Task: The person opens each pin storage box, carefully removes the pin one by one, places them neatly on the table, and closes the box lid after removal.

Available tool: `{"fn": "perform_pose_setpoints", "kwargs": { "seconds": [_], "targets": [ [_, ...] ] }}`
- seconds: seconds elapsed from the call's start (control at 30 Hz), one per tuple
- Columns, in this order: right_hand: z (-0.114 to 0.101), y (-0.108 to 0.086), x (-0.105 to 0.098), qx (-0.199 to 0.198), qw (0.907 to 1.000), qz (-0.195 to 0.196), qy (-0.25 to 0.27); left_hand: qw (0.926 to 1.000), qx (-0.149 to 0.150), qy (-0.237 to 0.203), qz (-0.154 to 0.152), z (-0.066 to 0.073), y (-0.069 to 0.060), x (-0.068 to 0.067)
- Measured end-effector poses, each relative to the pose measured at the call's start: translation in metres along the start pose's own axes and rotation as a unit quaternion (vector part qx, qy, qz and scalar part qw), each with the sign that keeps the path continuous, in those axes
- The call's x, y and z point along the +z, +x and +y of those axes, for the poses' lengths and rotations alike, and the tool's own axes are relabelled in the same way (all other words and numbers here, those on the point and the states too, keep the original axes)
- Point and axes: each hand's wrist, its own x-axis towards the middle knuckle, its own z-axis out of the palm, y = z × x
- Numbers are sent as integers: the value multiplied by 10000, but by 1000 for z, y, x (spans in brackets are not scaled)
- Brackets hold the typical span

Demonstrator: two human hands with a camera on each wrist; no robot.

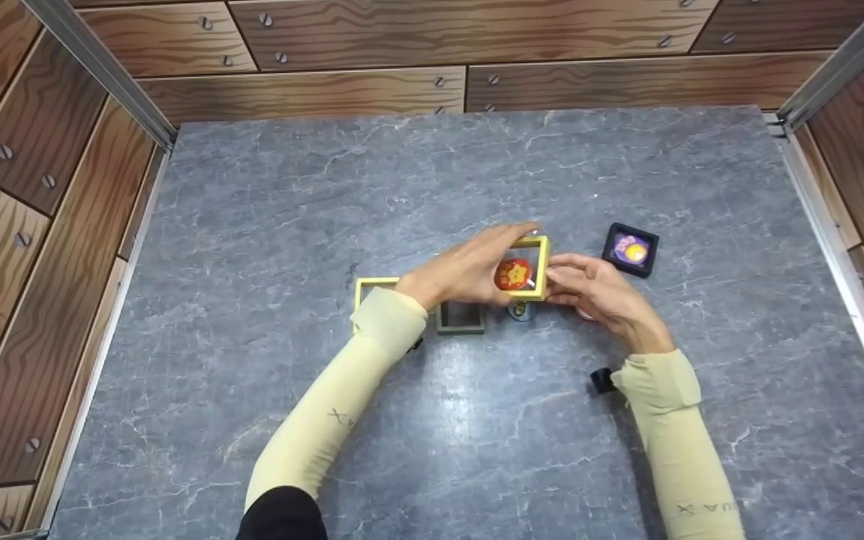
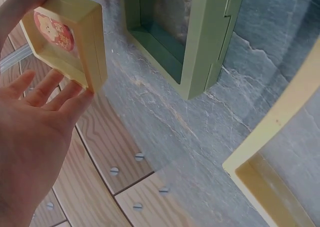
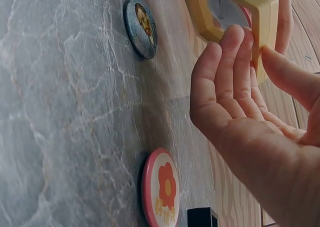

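Observation:
My left hand point(image 1: 462, 268) grips a small yellow display frame point(image 1: 543, 268) above the table, thumb and fingers on opposite edges. Inside the frame sits a round red badge point(image 1: 513, 274) with a yellow figure, its pin back point(image 3: 227, 9) facing the right wrist camera. With thumb and fingertips, my right hand point(image 3: 250, 107) pinches the frame's right side. Below the hands lie a bluish round badge point(image 3: 141, 28) and a pink-rimmed badge point(image 3: 161, 187) with a red flower; the right hand mostly covers the latter in the head view.
A green frame point(image 1: 460, 330) and another yellow frame point(image 1: 374, 282) stand by my left wrist, partly hidden. To the right, a black frame point(image 1: 609, 241) holds a purple badge point(image 1: 631, 250). A small black object point(image 1: 601, 381) lies beside my right sleeve. Wood-patterned panels point(image 1: 364, 34) surround the marbled table point(image 1: 289, 195).

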Motion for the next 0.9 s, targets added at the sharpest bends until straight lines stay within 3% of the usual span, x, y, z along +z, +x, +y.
{"fn": "perform_pose_setpoints", "kwargs": {
  "seconds": [0.47,0.63,0.9],
  "targets": [
    [-1,-2,4,-57,9993,220,-288,9994,-339,1,-53,1,-1,-2],
    [1,-2,6,-286,9995,106,-73,9991,-401,-108,-82,1,-3,-4],
    [3,-7,3,-591,9972,-379,-260,9984,-433,-317,-184,2,-4,-6]
  ]
}}
